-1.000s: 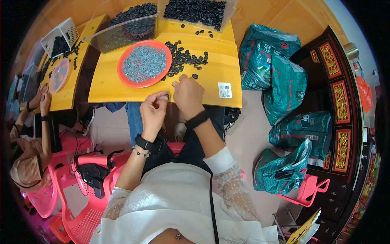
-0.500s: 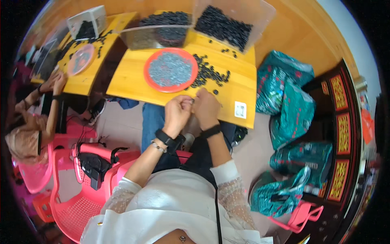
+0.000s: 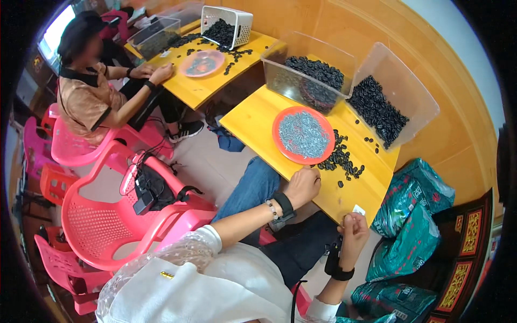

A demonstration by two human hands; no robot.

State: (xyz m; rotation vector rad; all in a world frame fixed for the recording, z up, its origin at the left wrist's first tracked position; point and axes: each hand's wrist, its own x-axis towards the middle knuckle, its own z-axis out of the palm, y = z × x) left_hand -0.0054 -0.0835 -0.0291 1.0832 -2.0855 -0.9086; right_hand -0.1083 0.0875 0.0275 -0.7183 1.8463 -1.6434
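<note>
My left hand (image 3: 302, 184) is at the front edge of the yellow table (image 3: 250, 116), just below a red plate (image 3: 276, 141) heaped with small silvery metal pieces. Its fingers are closed, and whatever they pinch is too small to make out. To its right lie scattered small black round parts (image 3: 344, 161). My right hand (image 3: 354, 232) is at the table's near right corner, beside a white printed label (image 3: 358, 210). Its fingers are curled in toward the thumb, and I cannot make out what is between them.
Two clear bins, one upright (image 3: 280, 81) and one tipped (image 3: 420, 110), hold black parts at the back. Teal bags (image 3: 406, 242) stand right of the table. On the left, another person (image 3: 94, 102) works at a second table (image 3: 196, 94); a pink chair (image 3: 97, 226) is beside me.
The view has swung left, showing more of the other person. My hands, together at the table edge before, are now apart, the right one toward the near right corner.
</note>
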